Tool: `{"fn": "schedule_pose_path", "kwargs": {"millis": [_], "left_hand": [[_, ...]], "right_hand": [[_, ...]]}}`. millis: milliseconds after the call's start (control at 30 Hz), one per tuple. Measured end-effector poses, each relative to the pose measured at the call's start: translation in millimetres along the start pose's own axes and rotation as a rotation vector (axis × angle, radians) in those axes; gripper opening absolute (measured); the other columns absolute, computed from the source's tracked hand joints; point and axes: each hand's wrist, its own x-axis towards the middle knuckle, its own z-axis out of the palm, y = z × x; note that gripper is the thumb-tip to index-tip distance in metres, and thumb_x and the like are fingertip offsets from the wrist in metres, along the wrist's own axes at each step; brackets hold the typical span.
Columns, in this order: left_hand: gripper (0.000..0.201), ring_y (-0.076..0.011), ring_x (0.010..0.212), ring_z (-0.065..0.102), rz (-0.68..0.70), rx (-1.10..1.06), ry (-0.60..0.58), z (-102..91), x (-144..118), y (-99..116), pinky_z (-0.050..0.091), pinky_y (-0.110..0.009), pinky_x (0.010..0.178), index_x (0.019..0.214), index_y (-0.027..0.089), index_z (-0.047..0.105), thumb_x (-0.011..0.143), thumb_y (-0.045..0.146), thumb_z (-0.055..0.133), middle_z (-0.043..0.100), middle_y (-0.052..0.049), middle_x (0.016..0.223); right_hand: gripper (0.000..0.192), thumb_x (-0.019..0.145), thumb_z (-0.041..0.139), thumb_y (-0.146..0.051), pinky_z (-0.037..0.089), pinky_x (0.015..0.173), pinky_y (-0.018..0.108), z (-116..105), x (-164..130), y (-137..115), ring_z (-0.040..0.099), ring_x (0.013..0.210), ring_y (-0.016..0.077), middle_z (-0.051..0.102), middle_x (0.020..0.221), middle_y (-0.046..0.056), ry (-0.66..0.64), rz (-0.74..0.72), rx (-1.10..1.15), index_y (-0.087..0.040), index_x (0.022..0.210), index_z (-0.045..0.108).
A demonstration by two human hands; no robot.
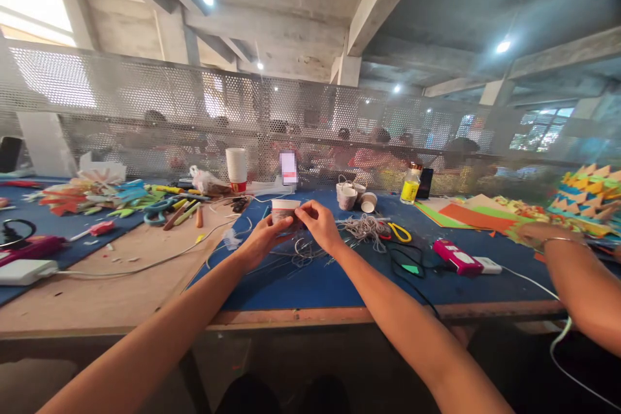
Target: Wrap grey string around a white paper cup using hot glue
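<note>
A white paper cup [285, 207] with printing on its side is held above the blue table mat. My left hand [266, 236] wraps round it from the left and below, thumb across its front. At the cup's right side, my right hand [317, 223] has thumb and fingers pinched together; what is between them is too small to make out. Below both hands lie thin, loose strands of string [303, 253]. A tangled bundle of grey string [365, 228] rests to the right, beside yellow-handled scissors [398, 231].
Several paper cups [347, 197] stand behind the string; a cup stack [237, 168] rises further left. A phone [289, 168] leans against the mesh partition. A yellow-labelled bottle [411, 186] and pink power strip [458, 256] are on the right, near another person's arm [577, 272].
</note>
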Motion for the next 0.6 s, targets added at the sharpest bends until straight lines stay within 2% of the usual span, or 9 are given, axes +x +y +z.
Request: {"fn": "schedule_pose_path", "kwargs": {"millis": [600], "left_hand": [[0.045, -0.0302, 0.113, 0.071, 0.002, -0.051, -0.023, 0.0, -0.3, -1.3, 0.049, -0.047, 0.106, 0.120, 0.015, 0.073, 0.081, 0.035, 0.083, 0.077, -0.016, 0.120]], "right_hand": [[0.022, 0.089, 0.062, -0.044, 0.051, 0.073, 0.028, -0.9, 0.7, 0.4, 0.066, 0.072, 0.0170, 0.068, 0.075, -0.001, -0.013, -0.006, -0.011, -0.024, 0.080, 0.061]]}}
